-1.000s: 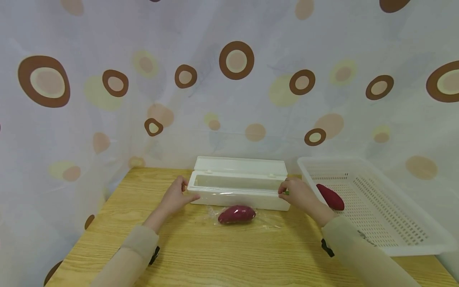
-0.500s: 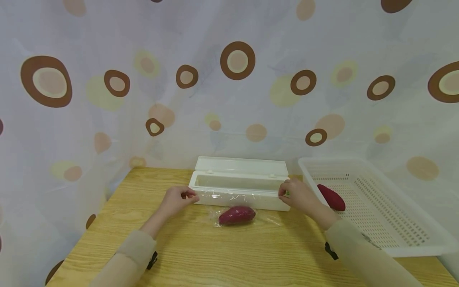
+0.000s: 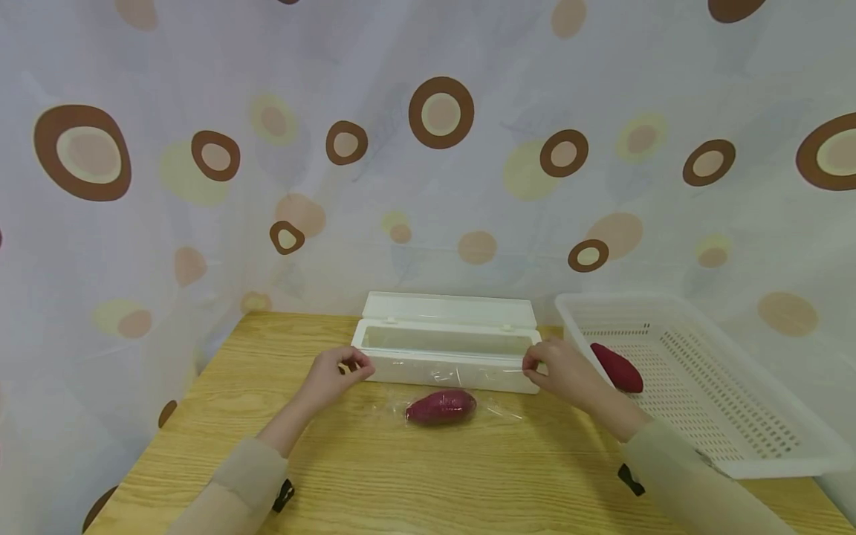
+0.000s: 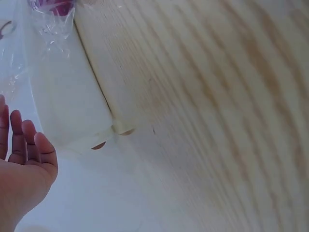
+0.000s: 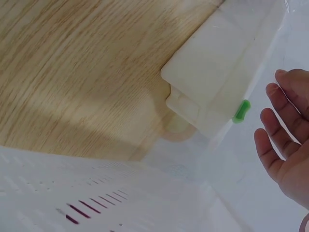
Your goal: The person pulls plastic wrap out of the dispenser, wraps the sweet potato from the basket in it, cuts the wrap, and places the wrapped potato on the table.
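A long white cling film dispenser (image 3: 455,375) sits at the back of the table with its lid raised. Clear cling film (image 3: 438,370) stretches across its front between both hands. My left hand (image 3: 334,377) pinches the film near the box's left end, thumb against forefinger. At the other end, my right hand (image 3: 560,371) pinches the film's opposite side. In the right wrist view, its remaining fingers are spread beside a green slider (image 5: 241,111) on the box. A purple sweet potato (image 3: 441,407), wrapped in clear film, lies on the table just in front of the dispenser.
To the right stands a white slotted plastic basket (image 3: 756,357). Inside, a second purple sweet potato (image 3: 617,368) lies near the left wall. A patterned curtain (image 3: 401,193) hangs close behind the wooden table (image 3: 428,483).
My left hand has left the box's left end and closed its fingertips on the film. Both hands have come slightly nearer, drawing the film forward over the box's front.
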{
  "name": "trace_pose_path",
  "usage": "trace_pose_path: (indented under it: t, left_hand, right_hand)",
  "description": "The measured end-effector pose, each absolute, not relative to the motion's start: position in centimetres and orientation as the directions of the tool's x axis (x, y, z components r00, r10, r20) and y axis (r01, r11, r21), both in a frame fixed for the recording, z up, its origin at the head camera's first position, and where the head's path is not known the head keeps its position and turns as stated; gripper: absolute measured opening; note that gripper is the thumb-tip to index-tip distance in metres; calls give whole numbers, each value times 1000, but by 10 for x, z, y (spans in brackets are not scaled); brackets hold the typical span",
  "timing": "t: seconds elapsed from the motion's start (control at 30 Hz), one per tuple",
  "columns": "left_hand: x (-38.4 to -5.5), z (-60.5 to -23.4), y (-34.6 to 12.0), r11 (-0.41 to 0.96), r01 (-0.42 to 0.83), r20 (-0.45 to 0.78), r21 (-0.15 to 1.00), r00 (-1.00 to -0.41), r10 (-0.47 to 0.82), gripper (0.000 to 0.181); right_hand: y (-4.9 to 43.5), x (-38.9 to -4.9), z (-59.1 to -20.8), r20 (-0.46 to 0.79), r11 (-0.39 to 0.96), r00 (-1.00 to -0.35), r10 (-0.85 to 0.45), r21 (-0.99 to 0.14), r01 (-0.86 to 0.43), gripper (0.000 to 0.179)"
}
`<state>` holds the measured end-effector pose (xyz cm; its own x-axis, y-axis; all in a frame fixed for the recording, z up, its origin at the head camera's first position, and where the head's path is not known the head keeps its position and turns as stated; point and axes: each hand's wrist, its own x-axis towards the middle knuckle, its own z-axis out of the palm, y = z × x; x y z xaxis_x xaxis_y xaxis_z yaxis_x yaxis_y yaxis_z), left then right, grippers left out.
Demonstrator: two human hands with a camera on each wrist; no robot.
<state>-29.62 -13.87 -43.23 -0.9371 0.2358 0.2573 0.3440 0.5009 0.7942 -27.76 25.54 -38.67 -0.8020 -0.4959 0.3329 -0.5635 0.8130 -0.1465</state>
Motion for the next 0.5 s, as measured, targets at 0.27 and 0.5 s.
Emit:
trace_pose_path:
  t: [0.27,0.5]
  left_hand:
    - [-280,-429,-142,474,402,284,783,-910,302,5]
    - [-265,-428,-145,461,470,316,753,-872,373,6]
  right_hand:
    - [257,-262,-383,360,796,-785,-505,-159,-584,14]
    - [260,-248,-382,441,752,-718,-539,-132,-646,15]
